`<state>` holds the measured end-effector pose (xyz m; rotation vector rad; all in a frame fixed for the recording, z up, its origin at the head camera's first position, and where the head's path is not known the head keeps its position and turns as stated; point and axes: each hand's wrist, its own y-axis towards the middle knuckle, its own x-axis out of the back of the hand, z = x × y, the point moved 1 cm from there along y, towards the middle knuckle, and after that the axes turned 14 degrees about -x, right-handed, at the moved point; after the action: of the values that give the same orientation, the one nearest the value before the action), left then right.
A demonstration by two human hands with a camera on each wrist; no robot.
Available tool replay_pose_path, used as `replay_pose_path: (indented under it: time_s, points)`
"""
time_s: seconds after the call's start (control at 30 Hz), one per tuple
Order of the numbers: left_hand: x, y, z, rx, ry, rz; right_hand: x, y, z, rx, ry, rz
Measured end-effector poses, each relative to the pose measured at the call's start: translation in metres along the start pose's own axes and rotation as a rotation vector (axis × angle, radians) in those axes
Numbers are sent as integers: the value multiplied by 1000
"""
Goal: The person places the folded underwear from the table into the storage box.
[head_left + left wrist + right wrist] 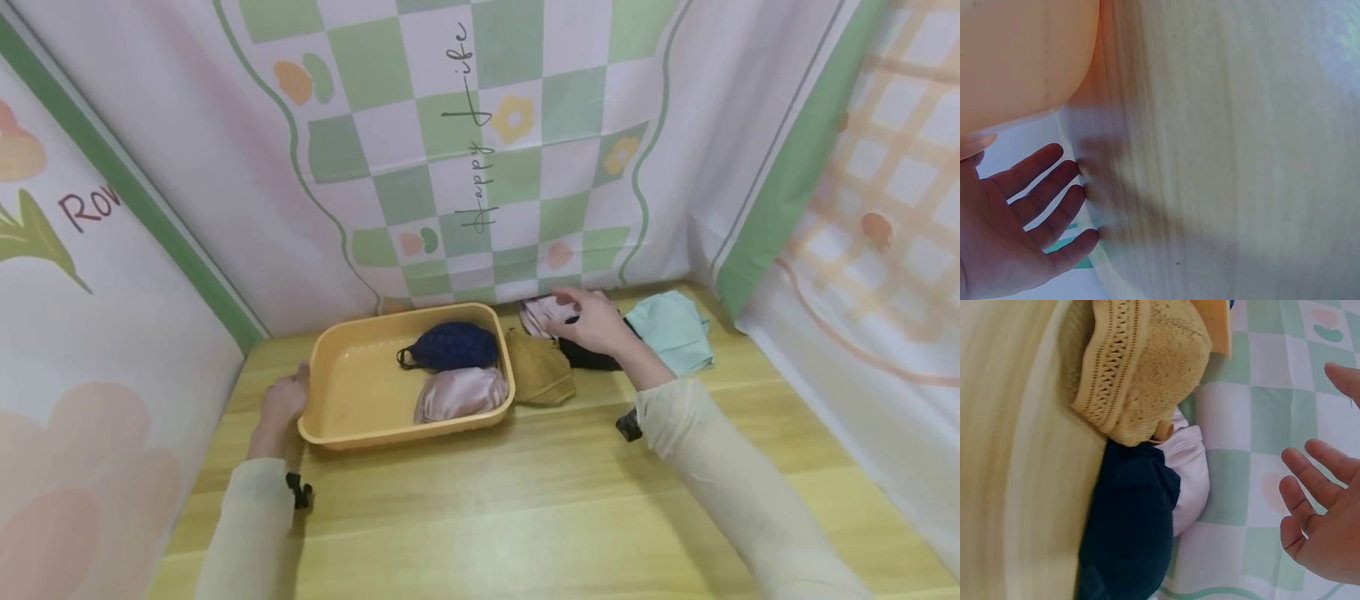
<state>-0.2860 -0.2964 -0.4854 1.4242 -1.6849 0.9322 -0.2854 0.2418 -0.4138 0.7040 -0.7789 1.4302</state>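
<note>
A left hand [1010, 237] reaches in from the lower left, palm showing and four fingers spread, the thumb mostly hidden by the rim of an orange plastic tub [1022, 56] above. Pale wood-grain tabletop [1229, 156] fills the right—the hand's soft shadow [1138, 203] falls across it—with a tiny dark speck [1177, 264] below.

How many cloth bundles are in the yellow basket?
2: the dark blue bundle at the far right, and the shiny pink bundle at the near right. Another could be hidden underneath.
</note>
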Motion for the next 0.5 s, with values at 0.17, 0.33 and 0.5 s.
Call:
replay_pose_path:
  time_s: [0.17,0.33,0.5]
  points:
    - [-1,-1,1,14,-22,-8,-5,-3,-6,2,-21,-8]
    - [-1,-2,0,14,-14,-6,-11,-6,-10,18,-13,-16]
    - [0,-2,-2,2,2,2,-17,-8,-13,26,-9,-32]
